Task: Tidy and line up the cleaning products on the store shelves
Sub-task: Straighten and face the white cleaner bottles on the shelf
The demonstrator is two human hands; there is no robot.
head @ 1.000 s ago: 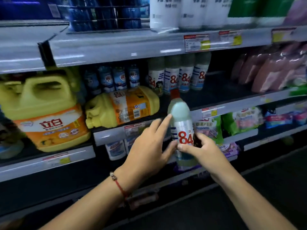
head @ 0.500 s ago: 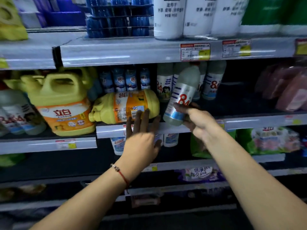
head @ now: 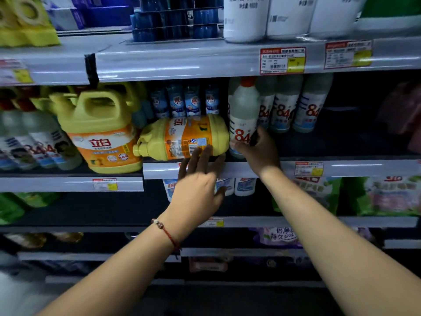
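Since a second ago I have lifted the 84 bottle (head: pixel 242 124) from below the shelf edge and stood it on the middle shelf (head: pixel 341 168); it was tilted half a second back and now stands upright, red cap up, long axis vertical, label toward me.

Going left to right: the upright jug (head: pixel 100 131) stands square, label forward. The fallen jug (head: pixel 182 137) lies on its side just beside it, long axis along the shelf front, spout pointing left, base almost touching the 84 bottle. My left hand (head: pixel 198 181) is spread flat with straight fingers (head: pixel 200 156) reaching the jug's lower edge, holding nothing. My right hand (head: pixel 257 149) grips the bottle low down, though in the shadow I cannot tell how far the fingers wrap behind it.

To do this well, I'd press the bottle back until it lines up with the 84 row (head: pixel 293 110) to its right, label forward, then let go only once it stands steady. The fallen jug wants righting next, I think.
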